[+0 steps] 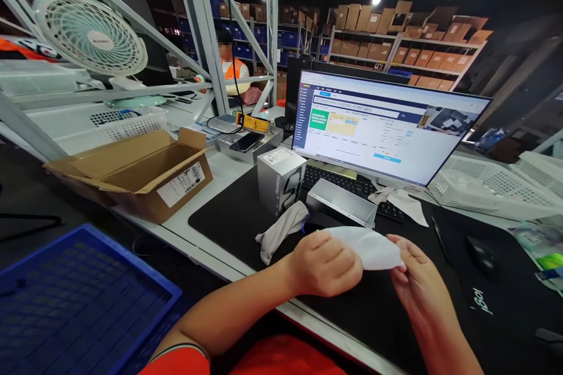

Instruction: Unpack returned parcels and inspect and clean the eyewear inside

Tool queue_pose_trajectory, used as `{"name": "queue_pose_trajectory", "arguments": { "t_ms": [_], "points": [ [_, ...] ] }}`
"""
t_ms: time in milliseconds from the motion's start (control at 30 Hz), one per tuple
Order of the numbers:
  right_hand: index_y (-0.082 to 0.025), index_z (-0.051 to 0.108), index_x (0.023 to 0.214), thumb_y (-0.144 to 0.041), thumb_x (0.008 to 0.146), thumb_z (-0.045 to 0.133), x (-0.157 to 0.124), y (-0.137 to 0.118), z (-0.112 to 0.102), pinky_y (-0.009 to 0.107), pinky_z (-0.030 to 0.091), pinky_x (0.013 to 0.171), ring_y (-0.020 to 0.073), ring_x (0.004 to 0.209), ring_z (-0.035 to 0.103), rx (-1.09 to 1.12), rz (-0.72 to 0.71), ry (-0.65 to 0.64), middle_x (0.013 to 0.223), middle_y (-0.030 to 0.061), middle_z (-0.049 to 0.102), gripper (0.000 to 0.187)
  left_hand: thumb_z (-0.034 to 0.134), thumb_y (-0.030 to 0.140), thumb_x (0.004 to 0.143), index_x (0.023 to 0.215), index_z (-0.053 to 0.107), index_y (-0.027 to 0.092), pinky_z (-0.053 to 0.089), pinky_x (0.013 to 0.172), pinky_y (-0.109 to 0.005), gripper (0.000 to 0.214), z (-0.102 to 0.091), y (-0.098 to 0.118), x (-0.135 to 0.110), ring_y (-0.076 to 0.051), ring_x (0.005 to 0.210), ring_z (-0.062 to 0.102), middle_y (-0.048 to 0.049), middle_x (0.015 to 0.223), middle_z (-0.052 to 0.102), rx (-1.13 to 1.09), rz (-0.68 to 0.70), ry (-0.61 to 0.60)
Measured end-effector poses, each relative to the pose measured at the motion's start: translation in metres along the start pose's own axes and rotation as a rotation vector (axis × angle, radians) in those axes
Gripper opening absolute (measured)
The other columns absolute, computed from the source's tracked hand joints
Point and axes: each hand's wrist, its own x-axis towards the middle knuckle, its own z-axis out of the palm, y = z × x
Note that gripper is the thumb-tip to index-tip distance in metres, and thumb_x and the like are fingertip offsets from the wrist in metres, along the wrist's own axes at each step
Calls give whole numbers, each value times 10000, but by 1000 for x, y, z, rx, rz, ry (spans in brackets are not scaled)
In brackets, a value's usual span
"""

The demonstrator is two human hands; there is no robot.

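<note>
Both of my hands hold a thin white sheet, folded or pouch-like, above the black desk mat; I cannot make out its exact kind. My left hand is closed round its left end, fingers curled in. At the right end my right hand pinches the edge between thumb and fingers. Just beyond the left hand a crumpled grey cloth pouch lies on the mat, with a bit of blue next to it. Behind the sheet are an open silver-grey box tray and an upright grey printed box.
An open cardboard box stands at the left, above a blue crate. A monitor, keyboard, crumpled white wrapping, mouse and phone are around the desk. A person sits behind the frame.
</note>
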Motion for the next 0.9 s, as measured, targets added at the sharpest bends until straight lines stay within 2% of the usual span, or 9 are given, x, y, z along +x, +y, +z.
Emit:
{"name": "queue_pose_trajectory", "arguments": {
  "t_ms": [233, 333, 433, 533, 633, 700, 767, 833, 900],
  "points": [
    [-167, 572, 1382, -690, 843, 596, -6, 16, -4, 204, 276, 399, 124, 479, 458, -101, 172, -258, 580, -5, 563, 751, 523, 114, 941, 771, 621, 186, 387, 702, -333, 210, 8, -3, 9, -148, 625, 525, 1, 677, 619, 156, 100, -85],
    [-164, 484, 1446, -764, 727, 676, -11, 18, -2, 209, 259, 412, 107, 452, 412, -68, 157, -375, 580, -25, 547, 956, 523, 130, 940, 749, 618, 182, 392, 691, -337, 220, 14, 1, 8, -155, 654, 556, -26, 754, 668, 119, 154, -97],
    [-150, 649, 1252, -609, 703, 807, -7, 16, -6, 205, 269, 453, 80, 501, 367, -152, 182, -437, 629, -27, 533, 733, 560, 144, 929, 819, 661, 179, 424, 749, -325, 153, 16, 11, 0, -156, 748, 600, -38, 866, 710, 73, 197, -61],
    [-161, 699, 1172, -580, 786, 752, 2, 14, -16, 201, 312, 474, 87, 541, 398, -215, 125, -300, 688, 1, 589, 571, 619, 196, 923, 1035, 684, 211, 443, 887, -304, 130, 15, 19, -15, -148, 878, 624, -11, 945, 720, 21, 80, 16],
    [-230, 657, 1278, -584, 784, 752, 9, 13, -25, 215, 450, 588, 152, 753, 573, -290, 3, -59, 971, 55, 699, 615, 592, 254, 941, 1138, 649, 228, 469, 881, -321, 207, 14, 13, -34, -166, 883, 626, -36, 964, 692, 39, -324, 50],
    [-281, 619, 1329, -564, 791, 753, 10, 12, -28, 206, 476, 647, 162, 859, 599, -288, -59, 48, 1115, 47, 694, 622, 495, 224, 973, 1150, 626, 203, 494, 851, -306, 221, 16, -2, -41, -178, 929, 642, -71, 1031, 673, 15, -665, -149],
    [-308, 595, 1352, -533, 805, 751, 9, 11, -29, 180, 458, 617, 134, 816, 582, -244, -101, 85, 1138, 30, 680, 612, 397, 193, 997, 1225, 580, 179, 510, 870, -292, 293, 22, -25, -42, -187, 1025, 658, -102, 1157, 662, -42, -926, -512],
    [-306, 578, 1367, -511, 819, 743, 7, 10, -27, 178, 442, 575, 114, 739, 553, -221, -127, 91, 1125, 29, 667, 608, 352, 224, 1013, 1293, 541, 186, 525, 856, -331, 340, 30, -49, -38, -227, 1035, 679, -113, 1180, 680, -51, -1026, -786],
    [-281, 568, 1376, -502, 829, 733, 6, 9, -25, 201, 455, 573, 122, 719, 552, -248, -143, 87, 1123, 44, 658, 613, 363, 263, 1012, 1248, 583, 206, 534, 813, -359, 327, 41, -69, -34, -263, 987, 702, -106, 1108, 719, -70, -1018, -914]
  ]
}}
